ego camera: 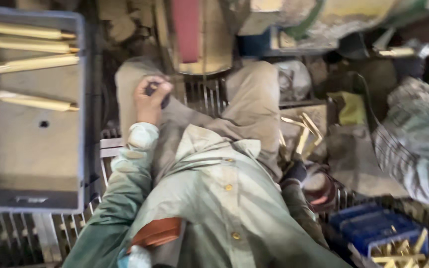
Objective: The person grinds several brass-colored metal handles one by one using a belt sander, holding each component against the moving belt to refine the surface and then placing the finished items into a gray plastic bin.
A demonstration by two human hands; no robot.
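Left hand [151,99] clenches a small dark part [150,90] over the knee; right hand [296,171], grip unclear, could spill nearby brass pieces [304,131].

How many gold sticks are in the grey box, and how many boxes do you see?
Brass rods in the grey crate: 4, the top one at
Grey crates: 1
Blue crates: 1
Total: 6

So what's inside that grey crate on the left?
The grey crate holds several long brass-coloured rods lying across its upper part; below them its floor is bare, with one small dark hole. The picture's edge cuts off the crate's left side, hiding anything there.
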